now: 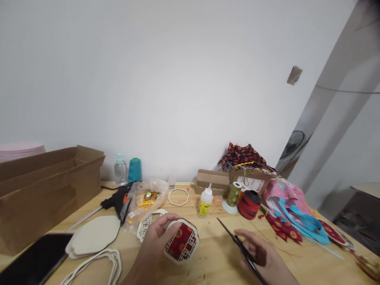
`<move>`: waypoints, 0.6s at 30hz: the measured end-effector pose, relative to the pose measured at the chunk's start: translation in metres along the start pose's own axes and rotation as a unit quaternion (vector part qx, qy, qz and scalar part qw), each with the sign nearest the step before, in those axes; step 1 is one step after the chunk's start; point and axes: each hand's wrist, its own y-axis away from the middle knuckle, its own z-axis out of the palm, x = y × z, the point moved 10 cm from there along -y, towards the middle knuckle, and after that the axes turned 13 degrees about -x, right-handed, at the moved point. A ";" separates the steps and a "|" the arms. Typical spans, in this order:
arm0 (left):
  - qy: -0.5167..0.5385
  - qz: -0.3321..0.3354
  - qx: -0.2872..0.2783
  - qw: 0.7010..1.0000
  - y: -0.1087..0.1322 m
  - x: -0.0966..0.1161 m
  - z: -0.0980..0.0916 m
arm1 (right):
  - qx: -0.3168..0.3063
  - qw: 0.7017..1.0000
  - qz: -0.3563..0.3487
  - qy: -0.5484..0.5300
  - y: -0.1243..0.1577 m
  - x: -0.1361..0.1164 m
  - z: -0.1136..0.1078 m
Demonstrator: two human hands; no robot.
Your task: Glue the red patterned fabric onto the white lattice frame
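My left hand (156,247) is closed on a small eight-sided panel (181,242), thumb on its face and fingers behind. The panel has a pale wooden rim, cut-out lattice and dark red patterned fabric. Close behind that hand lies another pale lattice panel (145,226). A slim black pointed tool (228,230) is gripped in my right hand (264,255), its tip angled up and left, apart from the panel. The fingers partly hide it, so I cannot make out its exact kind. Beyond my hands stands a white glue bottle (204,204) with a yellow label.
Leftward are a cardboard box (53,198), a glue gun (115,202), pale wooden plates (95,235), thin frames (101,265) and a dark flat panel (35,257). A plastic bag (157,190) lies mid-table. Rightward are thread spools (249,205), blue ribbon (308,223) and red fabric (282,227).
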 end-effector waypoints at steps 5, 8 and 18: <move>0.000 0.009 -0.029 1.000 0.002 0.003 0.011 | -0.058 0.997 -0.019 -0.038 -0.002 -0.020 0.026; -0.005 0.012 -0.055 0.998 0.002 0.005 0.017 | -0.057 0.996 -0.064 0.018 -0.005 -0.047 0.032; 0.006 0.021 -0.126 0.992 0.005 0.005 0.030 | -0.040 0.958 -0.155 0.236 -0.001 -0.085 0.038</move>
